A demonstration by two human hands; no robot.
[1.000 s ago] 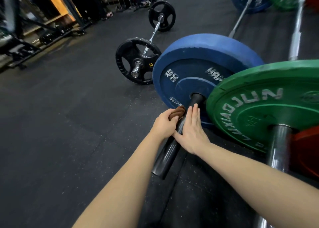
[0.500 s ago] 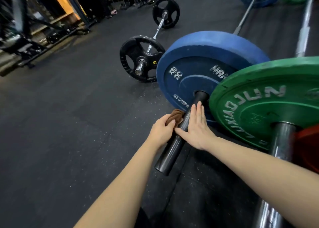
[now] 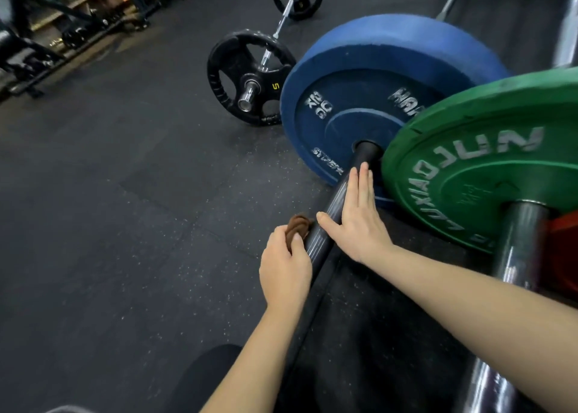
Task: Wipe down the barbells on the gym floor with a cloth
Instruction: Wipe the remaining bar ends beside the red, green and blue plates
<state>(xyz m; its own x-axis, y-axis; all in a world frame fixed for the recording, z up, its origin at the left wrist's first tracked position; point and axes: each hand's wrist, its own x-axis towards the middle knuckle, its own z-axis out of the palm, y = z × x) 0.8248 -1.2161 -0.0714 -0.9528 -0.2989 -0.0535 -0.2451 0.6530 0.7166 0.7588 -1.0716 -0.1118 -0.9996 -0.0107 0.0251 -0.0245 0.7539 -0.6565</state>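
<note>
Cloth in left grip, beside barbell

Your left hand holds the cloth against the left side of the sleeve. Your right hand lies flat on its right side, just ahead, fingers toward the plate that the sleeve runs into. Right of that plate, overlapping it in view, stands a nearer plate on its own bar. Behind and left, a small barbell lies on the floor, with racks far left.
</note>
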